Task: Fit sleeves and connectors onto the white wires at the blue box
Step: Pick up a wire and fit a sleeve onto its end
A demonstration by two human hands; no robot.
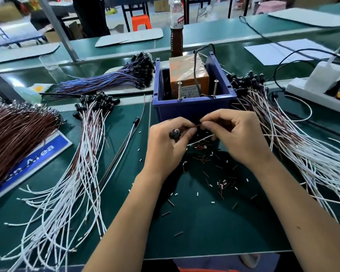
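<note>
My left hand (168,142) grips a small black connector with a rounded clear tip (174,132) just in front of the blue box (192,107). A thin brown wire (197,126) runs from it to my right hand (237,134), which pinches the wire's end between thumb and forefinger. A white wire (201,139) passes under both hands. Several short brown and white sleeves (220,183) lie scattered on the green mat below my hands. Bundles of white wires with black connectors lie to the left (82,163) and to the right (302,146).
An orange unit with two upright screws (186,79) sits inside the blue box. A brown wire bundle (12,134) lies far left, a blue-purple bundle (110,79) behind. A bottle (176,26) stands behind the box; a white power strip (318,89) lies at right.
</note>
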